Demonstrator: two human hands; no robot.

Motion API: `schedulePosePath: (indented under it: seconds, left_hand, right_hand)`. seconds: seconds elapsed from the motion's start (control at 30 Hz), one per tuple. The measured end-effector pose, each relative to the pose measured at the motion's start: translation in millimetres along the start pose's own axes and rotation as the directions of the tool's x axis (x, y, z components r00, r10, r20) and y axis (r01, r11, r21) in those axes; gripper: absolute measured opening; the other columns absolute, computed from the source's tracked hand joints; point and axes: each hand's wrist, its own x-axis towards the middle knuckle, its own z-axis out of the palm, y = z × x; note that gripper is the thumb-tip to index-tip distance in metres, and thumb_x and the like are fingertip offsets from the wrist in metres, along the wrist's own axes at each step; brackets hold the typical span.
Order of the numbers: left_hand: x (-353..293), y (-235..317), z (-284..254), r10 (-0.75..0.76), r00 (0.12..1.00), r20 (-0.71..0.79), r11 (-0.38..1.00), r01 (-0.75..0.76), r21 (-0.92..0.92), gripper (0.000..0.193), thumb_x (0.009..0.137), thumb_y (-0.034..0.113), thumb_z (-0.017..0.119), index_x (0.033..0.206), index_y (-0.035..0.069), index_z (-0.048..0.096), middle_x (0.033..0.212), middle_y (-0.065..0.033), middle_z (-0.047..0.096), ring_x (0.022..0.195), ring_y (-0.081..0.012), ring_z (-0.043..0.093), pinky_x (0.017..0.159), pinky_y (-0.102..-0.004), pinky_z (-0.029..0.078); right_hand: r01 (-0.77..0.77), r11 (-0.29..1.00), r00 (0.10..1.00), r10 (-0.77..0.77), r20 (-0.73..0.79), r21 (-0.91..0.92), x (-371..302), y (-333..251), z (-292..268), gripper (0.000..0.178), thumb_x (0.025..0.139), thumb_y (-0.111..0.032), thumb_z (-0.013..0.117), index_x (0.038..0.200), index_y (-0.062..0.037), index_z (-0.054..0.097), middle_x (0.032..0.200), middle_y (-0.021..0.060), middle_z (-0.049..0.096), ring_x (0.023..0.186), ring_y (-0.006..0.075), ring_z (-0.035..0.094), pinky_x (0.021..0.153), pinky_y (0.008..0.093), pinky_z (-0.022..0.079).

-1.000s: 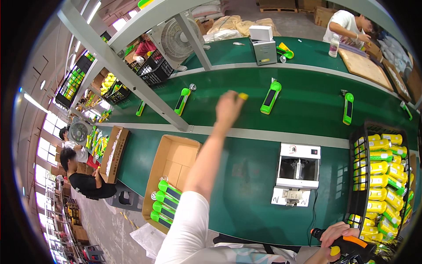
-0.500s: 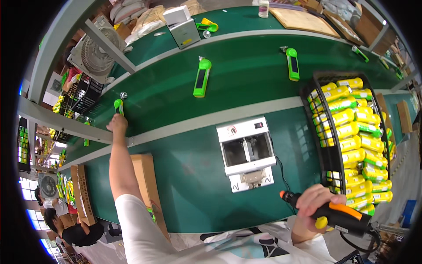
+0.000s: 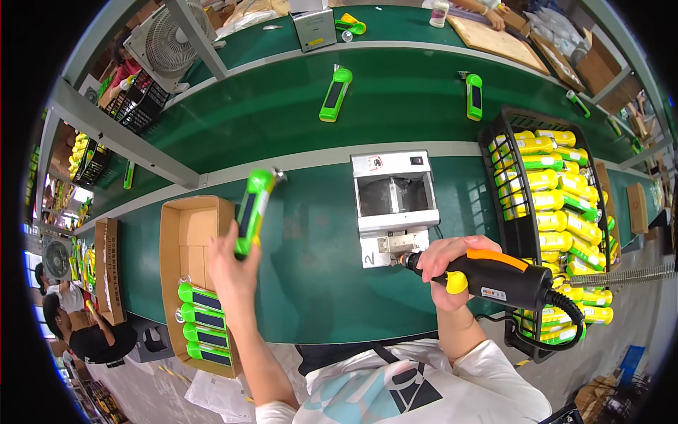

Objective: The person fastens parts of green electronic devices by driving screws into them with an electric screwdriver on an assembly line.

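Green device: a long green plastic handheld unit with a dark panel on its face (image 3: 253, 210) is being lifted clear of the belt, tilted with its metal tip pointing up and away, just above the open carton.
Left hand: the left hand (image 3: 233, 265) is pinching the lower end of the green device between thumb and fingers, so most of its length is sticking free above the grip.
Right hand: the right hand (image 3: 452, 265) is wrapping closed around an orange and black powered screwdriver (image 3: 498, 279), keeping its bit level and aimed toward the fixture, seemingly ready for use.
Fixture: a white and grey metal jig box (image 3: 394, 205) is sitting just beside the screwdriver tip, its open cavity facing up, probably to seat 1 device.
Carton: an open brown cardboard box (image 3: 187, 233) is lying under the left forearm, with 4 green devices (image 3: 201, 321) lined up at its near end.
Basket: a black wire basket (image 3: 508, 233) of yellow and green pieces is standing near the right hand.
Belt: 2 more green units (image 3: 335, 94) are lying flat on the far green conveyor (image 3: 282, 127).
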Motion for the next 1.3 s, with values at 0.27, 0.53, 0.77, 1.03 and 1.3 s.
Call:
schedulePosePath:
  seconds: [0.27, 0.53, 0.77, 1.03, 1.3]
  left_hand:
    - [-117, -33, 11, 0.234, 0.970, 0.064, 0.969, -0.228, -0.094, 0.062, 0.072, 0.006, 0.085, 0.132, 0.004, 0.071, 0.107, -0.0075, 0.071, 0.101, -0.0243, 0.069, 0.114, -0.0529, 0.047]
    - [-134, -49, 18, 0.335, 0.942, -0.017, 0.935, -0.335, -0.118, 0.069, 0.057, 0.000, 0.084, 0.125, 0.003, 0.072, 0.113, -0.0101, 0.072, 0.106, -0.0298, 0.070, 0.088, -0.0425, 0.054]
    - [-138, -62, 22, 0.358, 0.933, -0.025, 0.911, -0.355, -0.211, 0.068, 0.059, -0.001, 0.085, 0.126, 0.004, 0.073, 0.115, -0.0104, 0.072, 0.104, -0.0305, 0.070, 0.088, -0.0434, 0.054]
    - [-134, -40, 16, 0.481, 0.857, 0.183, 0.806, -0.351, -0.476, 0.065, 0.064, -0.004, 0.083, 0.127, 0.006, 0.072, 0.124, -0.0099, 0.070, 0.108, -0.0305, 0.069, 0.094, -0.0445, 0.054]
    - [-123, -5, 37, 0.606, 0.768, 0.207, 0.702, -0.395, -0.593, 0.059, 0.069, -0.005, 0.079, 0.127, 0.003, 0.072, 0.134, -0.0133, 0.069, 0.116, -0.0319, 0.070, 0.094, -0.0435, 0.059]
  right_hand:
    - [0.157, 0.983, 0.980, -0.144, 0.135, -0.092, -3, 6, 4, 0.056, 0.099, -0.034, 0.073, 0.135, -0.0074, 0.040, 0.075, 0.0061, 0.061, 0.055, 0.0179, 0.060, 0.053, 0.0332, 0.056]
    - [0.034, 0.970, 0.984, 0.011, 0.179, -0.242, -9, -3, 12, 0.050, 0.096, -0.009, 0.069, 0.134, -0.0053, 0.038, 0.084, 0.0095, 0.064, 0.067, 0.0184, 0.064, 0.064, 0.0333, 0.057]
    - [-0.024, 0.971, 0.999, 0.035, 0.040, -0.239, -13, -12, 28, 0.042, 0.103, -0.024, 0.065, 0.128, -0.0065, 0.037, 0.075, 0.0074, 0.058, 0.057, 0.0162, 0.057, 0.055, 0.0341, 0.053]
    - [-0.069, 0.996, 0.997, 0.071, -0.030, 0.055, -12, -31, 26, 0.042, 0.098, -0.018, 0.069, 0.128, -0.0068, 0.043, 0.071, 0.0080, 0.059, 0.051, 0.0196, 0.057, 0.052, 0.0349, 0.052]
    - [-0.113, 0.993, 0.980, 0.118, 0.162, -0.042, -27, -26, 31, 0.050, 0.097, -0.036, 0.062, 0.132, -0.0067, 0.041, 0.069, 0.0058, 0.059, 0.041, 0.0164, 0.053, 0.045, 0.0332, 0.050]
